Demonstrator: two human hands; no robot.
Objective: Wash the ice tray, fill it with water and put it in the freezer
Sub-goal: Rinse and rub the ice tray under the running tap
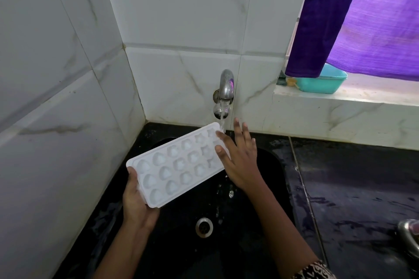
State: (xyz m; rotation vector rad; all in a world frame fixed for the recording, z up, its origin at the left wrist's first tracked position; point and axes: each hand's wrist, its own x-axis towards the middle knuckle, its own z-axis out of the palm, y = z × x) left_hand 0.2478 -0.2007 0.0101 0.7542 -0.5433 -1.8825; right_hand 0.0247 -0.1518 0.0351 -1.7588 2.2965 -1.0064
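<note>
The left hand (136, 199), fingers curled, is gripping the white plastic ice tray (179, 163) at its 7 o'clock end over the black sink (272, 188). The right hand (240, 161), fingers spread, is touching its 2 o'clock end under the running steel tap (225, 85).

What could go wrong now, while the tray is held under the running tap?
The ice tray is tilted and only the left hand grips its near end; wet, it may slip into the sink. The water strikes the far corner beside the right hand, so it may splash onto the counter.
</note>
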